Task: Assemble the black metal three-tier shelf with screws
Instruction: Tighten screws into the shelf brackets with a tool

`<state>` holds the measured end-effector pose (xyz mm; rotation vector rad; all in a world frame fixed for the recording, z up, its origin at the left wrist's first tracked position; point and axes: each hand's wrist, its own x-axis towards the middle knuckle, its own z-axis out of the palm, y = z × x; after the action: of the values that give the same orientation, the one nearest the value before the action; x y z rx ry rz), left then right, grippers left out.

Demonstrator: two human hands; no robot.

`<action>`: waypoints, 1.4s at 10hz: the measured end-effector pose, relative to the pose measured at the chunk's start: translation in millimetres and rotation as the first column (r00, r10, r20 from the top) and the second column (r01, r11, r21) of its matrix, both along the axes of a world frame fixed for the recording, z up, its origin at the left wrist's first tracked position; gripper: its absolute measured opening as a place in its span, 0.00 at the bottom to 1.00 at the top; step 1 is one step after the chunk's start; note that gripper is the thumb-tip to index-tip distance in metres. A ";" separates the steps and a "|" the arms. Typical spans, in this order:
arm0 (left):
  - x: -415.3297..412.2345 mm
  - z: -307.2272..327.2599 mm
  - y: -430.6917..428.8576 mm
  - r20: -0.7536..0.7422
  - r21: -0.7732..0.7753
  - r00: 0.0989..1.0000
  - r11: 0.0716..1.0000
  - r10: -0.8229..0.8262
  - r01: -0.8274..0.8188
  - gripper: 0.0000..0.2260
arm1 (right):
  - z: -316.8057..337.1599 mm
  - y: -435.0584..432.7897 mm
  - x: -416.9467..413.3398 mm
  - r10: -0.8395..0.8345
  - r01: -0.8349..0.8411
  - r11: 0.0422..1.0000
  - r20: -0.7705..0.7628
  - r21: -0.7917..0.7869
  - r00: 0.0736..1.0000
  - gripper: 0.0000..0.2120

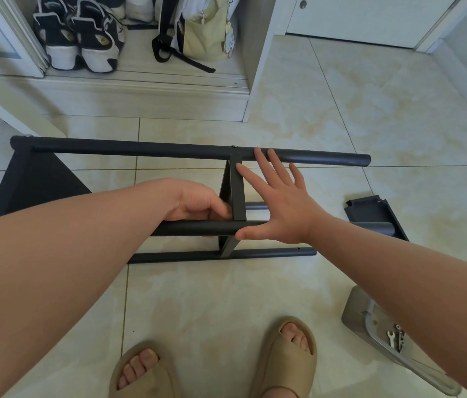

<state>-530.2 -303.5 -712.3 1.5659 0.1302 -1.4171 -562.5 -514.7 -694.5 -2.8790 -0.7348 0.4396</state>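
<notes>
Tile floor (355, 110) open toward 2 o'clock, cabinet base (140, 101) edging 11. Shelf frame (140, 149) lies sideways, long axis 9-to-3; left hand (197, 206) grips its near pole (192, 228), right hand (281, 208) rests splayed flat.

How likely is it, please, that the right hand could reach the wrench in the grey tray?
Probably yes: the right hand is open and holds nothing, and the wrench lies uncovered in the tray on that side, nothing blocking it.

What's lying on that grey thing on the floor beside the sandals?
A small silver wrench and a few small metal bits beside it lie on the grey thing. The person's right forearm covers its right part, so anything there is hidden.
</notes>
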 end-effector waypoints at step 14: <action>-2.8 6.2 -6.3 0.084 0.092 0.995 0.995 -0.056 0.048 0.08 | 0.0 -0.5 0.3 -0.001 0.001 1.000 0.006 0.009 1.000 0.57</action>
<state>-533.0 -309.8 -706.1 1.7129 0.1031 -1.3974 -562.2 -515.2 -694.5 -2.8735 -0.7347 0.4263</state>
